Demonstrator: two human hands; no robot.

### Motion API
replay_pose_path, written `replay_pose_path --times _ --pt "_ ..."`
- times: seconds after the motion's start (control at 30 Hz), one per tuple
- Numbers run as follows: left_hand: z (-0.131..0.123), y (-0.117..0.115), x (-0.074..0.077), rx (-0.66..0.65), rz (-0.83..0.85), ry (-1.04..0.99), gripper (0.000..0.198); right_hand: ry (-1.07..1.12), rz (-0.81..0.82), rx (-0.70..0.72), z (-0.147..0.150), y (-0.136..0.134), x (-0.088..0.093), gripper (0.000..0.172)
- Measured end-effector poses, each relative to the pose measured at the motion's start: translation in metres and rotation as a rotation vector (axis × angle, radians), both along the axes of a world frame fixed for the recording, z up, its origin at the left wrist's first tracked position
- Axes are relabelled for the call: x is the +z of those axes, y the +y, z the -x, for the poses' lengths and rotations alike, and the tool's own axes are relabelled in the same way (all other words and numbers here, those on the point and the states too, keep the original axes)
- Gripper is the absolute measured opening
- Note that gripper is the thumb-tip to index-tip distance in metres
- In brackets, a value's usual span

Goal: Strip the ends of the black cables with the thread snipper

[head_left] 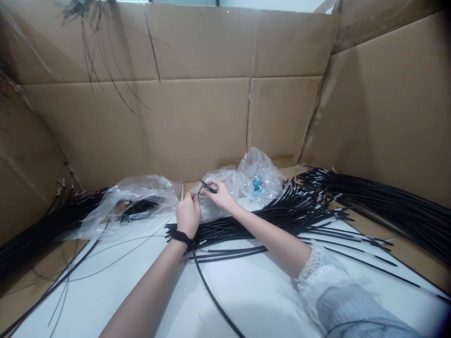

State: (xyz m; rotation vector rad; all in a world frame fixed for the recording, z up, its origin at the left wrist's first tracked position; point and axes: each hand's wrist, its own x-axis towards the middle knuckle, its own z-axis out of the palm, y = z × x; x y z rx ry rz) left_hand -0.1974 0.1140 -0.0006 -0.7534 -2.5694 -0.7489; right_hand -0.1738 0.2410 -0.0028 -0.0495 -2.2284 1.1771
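My left hand (188,213), with a black band round its wrist, is closed in a pinch near the middle of the view. It holds the end of a black cable (211,292), whose length runs from below the wrist to the bottom edge. Just to the right, my right hand (221,195) is closed on a slim, dark, pointed tool (208,186). The two hands' fingertips are close together at the cable's end. That end is too small to make out. Beneath both forearms lies a bundle of black cables (243,227) with pale tips.
Clear plastic bags stand behind my hands; one bag (262,171) contains small blue pieces. Small black parts (141,209) lie by another at left. Cable bundles flank the white work surface (232,286) at left (42,227) and right (387,202). Cardboard walls (197,122) enclose it; thin strands hang upper left.
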Motion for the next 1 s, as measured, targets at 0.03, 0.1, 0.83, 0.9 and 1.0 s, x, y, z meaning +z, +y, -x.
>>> replay_pose_path --times 0.03,0.1,0.83,0.9,1.0 --pt "0.002 0.000 0.000 -0.010 -0.020 -0.025 0.026 -0.006 -0.018 -0.005 -0.003 0.003 0.000 0.017" --pt "0.006 0.001 -0.002 -0.031 -0.050 -0.082 0.027 -0.034 -0.071 -0.022 -0.010 0.008 -0.001 0.024" --pt "0.013 0.012 -0.014 -0.133 -0.070 -0.424 0.035 -0.359 -0.568 -0.184 -0.037 0.016 -0.012 0.032" --pt "0.012 0.013 -0.015 -0.123 -0.062 -0.407 0.033 -0.364 -0.574 -0.183 -0.035 0.015 -0.011 0.033" --pt "0.011 0.013 -0.016 -0.105 -0.054 -0.382 0.030 -0.380 -0.579 -0.186 -0.033 0.014 -0.010 0.033"
